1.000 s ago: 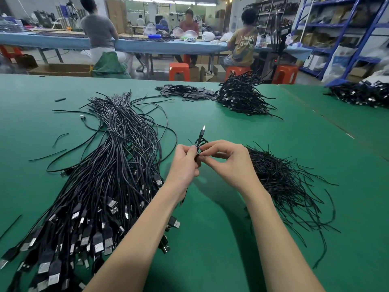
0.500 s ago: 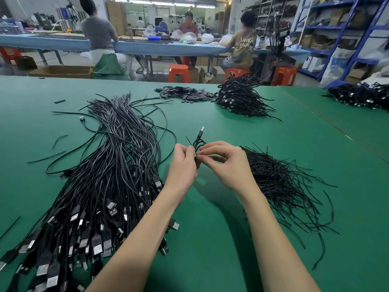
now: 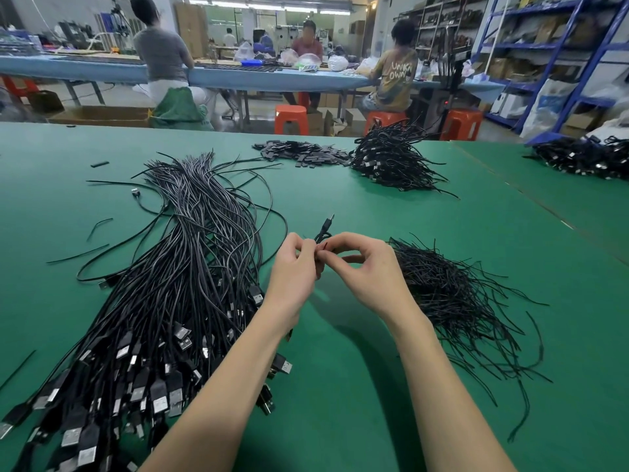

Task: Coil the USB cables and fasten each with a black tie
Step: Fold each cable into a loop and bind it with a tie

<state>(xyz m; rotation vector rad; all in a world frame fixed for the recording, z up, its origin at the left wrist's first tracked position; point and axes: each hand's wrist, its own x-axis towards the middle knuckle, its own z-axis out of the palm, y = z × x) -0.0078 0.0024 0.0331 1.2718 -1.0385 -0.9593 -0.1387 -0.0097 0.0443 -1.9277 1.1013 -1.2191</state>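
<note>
L hand [image 3: 295, 267] + R hand [image 3: 366, 267]: fingertips curled, pinching coiled cable [image 3: 323, 233] btwn them.

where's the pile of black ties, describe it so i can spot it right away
On the green table, look just right of the person's right hand. The pile of black ties is a loose nest of short thin strands with no plugs, unlike the long USB cables on the left.

You are working at a green desk [image 3: 340, 420]. A big bundle of loose USB cables [image 3: 163, 301] is lying on it to your left, a heap of black ties [image 3: 452, 294] to your right. Farther back, a pile of coiled cables [image 3: 391, 158] is sitting beside a scatter of small flat black pieces [image 3: 299, 153].
</note>
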